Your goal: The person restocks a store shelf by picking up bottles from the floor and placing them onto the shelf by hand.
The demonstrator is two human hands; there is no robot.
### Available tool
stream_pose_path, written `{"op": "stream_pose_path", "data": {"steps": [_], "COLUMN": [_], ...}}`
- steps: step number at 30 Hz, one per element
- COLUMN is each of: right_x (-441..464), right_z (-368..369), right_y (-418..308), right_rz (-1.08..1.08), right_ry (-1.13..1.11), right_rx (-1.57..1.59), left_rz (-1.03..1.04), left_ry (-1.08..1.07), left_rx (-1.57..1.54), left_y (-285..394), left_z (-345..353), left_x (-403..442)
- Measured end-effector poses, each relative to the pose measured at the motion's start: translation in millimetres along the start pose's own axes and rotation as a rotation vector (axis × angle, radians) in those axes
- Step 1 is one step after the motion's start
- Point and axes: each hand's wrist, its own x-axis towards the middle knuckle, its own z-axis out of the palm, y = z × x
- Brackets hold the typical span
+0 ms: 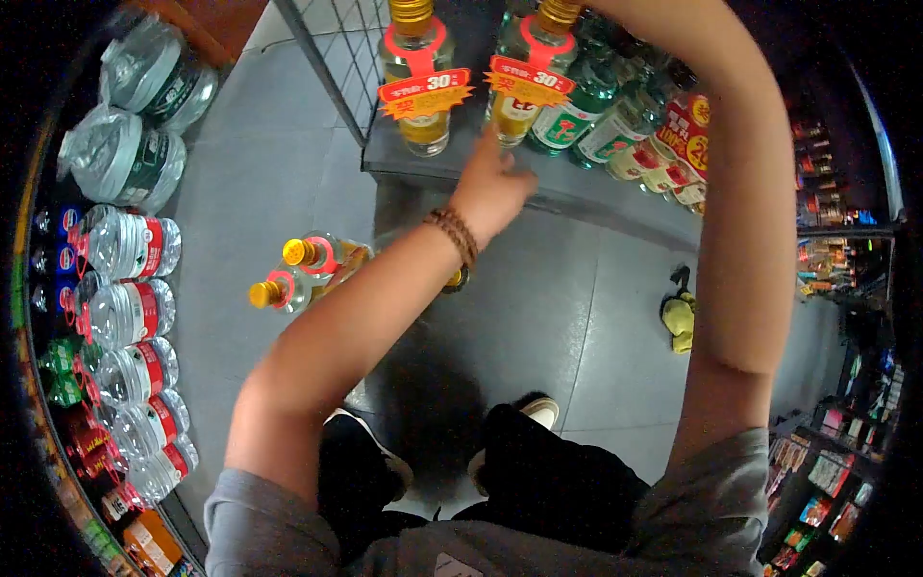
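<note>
My left hand point(493, 192), a beaded bracelet on its wrist, reaches to the shelf edge. Its index finger stretches up to the lower part of a gold-capped liquor bottle point(514, 113); whether it touches the glass is unclear. The thumb stands apart, and I see nothing in the hand. My right arm point(745, 192) arches over the shelf's right side, its hand beyond the top edge of the view. A similar liquor bottle point(419, 135) stands to the left. Both bottles carry red neck tags with orange price signs.
Green-labelled bottles point(562, 125) continue along the shelf point(394, 159) to the right. More gold-capped bottles point(312, 255) stand on the floor, partly behind my left forearm. Large water jugs point(135, 245) line the left side. A yellow-green object point(679, 322) lies on the floor at right.
</note>
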Motion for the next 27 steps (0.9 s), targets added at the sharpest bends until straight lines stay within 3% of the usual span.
{"op": "stream_pose_path", "data": {"steps": [1, 3, 6, 9, 11, 13, 17, 19, 23, 25, 27], "right_x": [2, -18, -42, -77, -97, -109, -105, -106, -106, -103, -100], "right_z": [-8, -10, 14, 72, 129, 162, 187, 210, 224, 223, 233], "right_y": [-6, -9, 14, -6, -3, -14, -32, -33, -33, -33, -30], "right_rz": [0.115, 0.044, 0.136, 0.235, 0.203, 0.375, 0.492, 0.500, 0.509, 0.519, 0.517], "right_ry": [0.037, 0.150, -0.003, -0.151, -0.171, -0.267, -0.388, -0.311, -0.165, -0.188, -0.206], "right_rx": [0.036, 0.246, 0.804, 0.988, 0.892, 0.916, 1.073, 1.072, 1.076, 1.111, 1.144], "left_rz": [-0.148, -0.141, -0.091, -0.111, -0.136, -0.169, -0.207, -0.121, -0.067, 0.020, -0.026], "left_ry": [-0.021, -0.048, -0.031, 0.118, 0.174, 0.176, 0.158, 0.124, 0.153, 0.115, 0.119], "left_rx": [-0.083, -0.148, -0.154, -0.135, -0.128, -0.184, -0.193, -0.018, 0.006, 0.042, -0.072], "left_y": [15, 29, 41, 48, 47, 49, 28, 26, 4, -3, -4], "left_z": [-1, -17, -59, -97, -108, -106, -104, -101, -98, -100, -96], "left_x": [-16, -39, -59, -59, -52, -47, -19, -11, 5, 12, 11]}}
